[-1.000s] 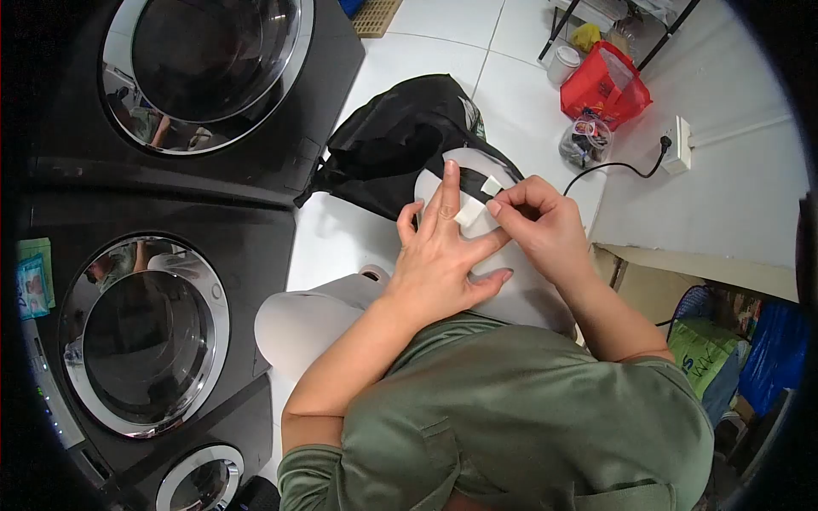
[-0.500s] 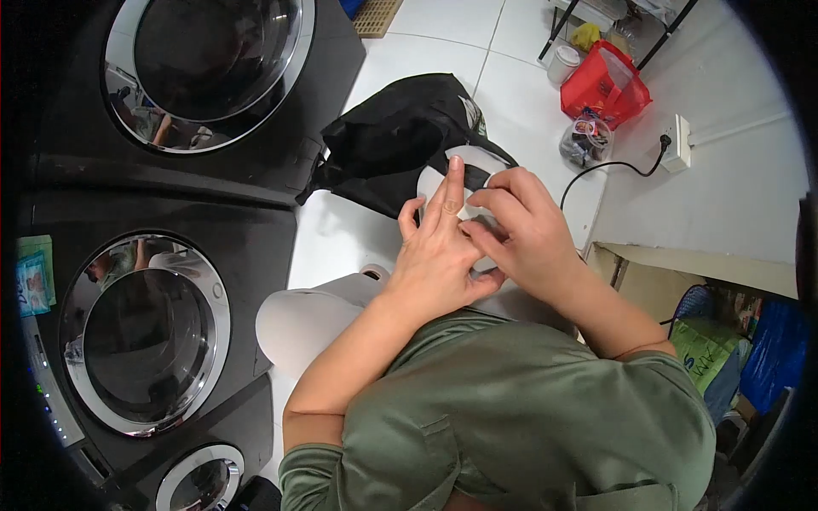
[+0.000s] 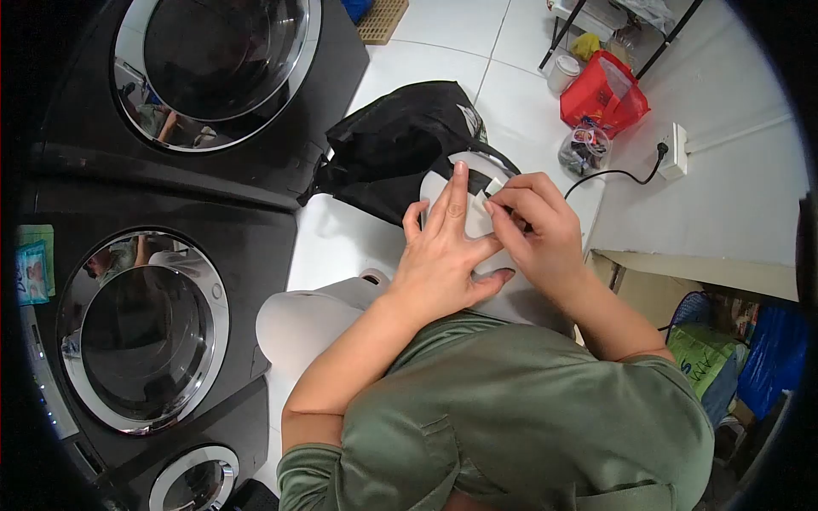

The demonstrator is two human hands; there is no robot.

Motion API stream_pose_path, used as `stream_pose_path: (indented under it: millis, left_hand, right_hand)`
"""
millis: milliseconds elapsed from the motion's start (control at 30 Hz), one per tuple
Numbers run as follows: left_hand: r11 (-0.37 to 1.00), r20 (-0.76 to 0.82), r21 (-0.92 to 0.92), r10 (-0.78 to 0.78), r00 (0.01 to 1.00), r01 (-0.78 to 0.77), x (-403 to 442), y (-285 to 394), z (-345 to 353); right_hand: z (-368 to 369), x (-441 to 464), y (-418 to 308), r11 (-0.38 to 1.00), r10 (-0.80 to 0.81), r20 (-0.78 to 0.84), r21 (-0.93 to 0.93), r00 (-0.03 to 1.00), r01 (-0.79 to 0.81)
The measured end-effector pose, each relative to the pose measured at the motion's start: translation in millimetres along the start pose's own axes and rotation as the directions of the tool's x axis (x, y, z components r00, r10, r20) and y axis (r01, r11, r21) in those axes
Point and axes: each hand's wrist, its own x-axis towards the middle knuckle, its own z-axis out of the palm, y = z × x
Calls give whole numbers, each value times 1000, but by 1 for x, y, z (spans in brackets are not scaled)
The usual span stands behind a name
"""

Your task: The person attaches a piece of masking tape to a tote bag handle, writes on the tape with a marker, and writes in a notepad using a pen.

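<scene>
My left hand (image 3: pixel 447 247) lies with its fingers spread on the light trouser leg, next to a small white tag (image 3: pixel 479 213). My right hand (image 3: pixel 541 226) is closed in a pinch at the tag's upper right edge, beside a dark strip. What exactly sits between the fingertips is too small to tell. A black cloth (image 3: pixel 396 140) with a thin strap is draped over the knee, and part of it runs under the fingers of both hands.
Dark front-loading machines (image 3: pixel 256 192) stand along the left. A red bag (image 3: pixel 605 94), a clear tub of small items (image 3: pixel 585 149) and a white cup (image 3: pixel 563 74) are at the upper right. A black cord runs to a wall outlet (image 3: pixel 674 152).
My right hand first moved left over the white tag, then drew back right and pinches at its edge again. My left hand has stayed nearly in place. The view has shifted slightly.
</scene>
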Motion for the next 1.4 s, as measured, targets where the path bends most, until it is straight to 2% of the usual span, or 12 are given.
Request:
stream_pose_path:
  millis: [133,333,433,633,800,1033,1133,1233,1333,1400]
  left_hand:
    - [1000,31,-1,-2,1000,2,0,1,-3]
    - [1000,27,6,-9,1000,9,1,3,-3]
    - [1000,30,16,-7,1000,7,1,2,-2]
    - [999,31,42,0,1000,-1,0,3,-2]
    - [990,-15,129,67,998,-65,-2,0,7]
    - [991,-1,120,63,998,-63,-4,0,7]
    - [991,12,124,53,999,-54,-3,1,5]
    - [991,-1,123,57,998,-56,-4,1,5]
    - [988,-4,140,69,998,-68,-5,-1,4]
    - [985,21,156,66,998,-69,-2,-3,-3]
  right_hand:
    - [-4,4,-2,959,259,12,114,966,-259]
    - [-4,2,10,914,357,72,177,931,-364]
    - [1,-1,16,916,347,45,199,937,-349]
    - [1,3,17,940,318,36,121,947,-320]
    - [-1,7,19,936,319,61,138,946,-324]
    - [-4,10,22,946,299,88,105,950,-307]
    - [-4,11,23,940,323,111,80,940,-333]
    - [-3,9,32,914,371,97,140,923,-382]
    - [-14,10,41,958,252,103,112,962,-263]
    - [-39,14,38,997,68,329,-58,942,-52]
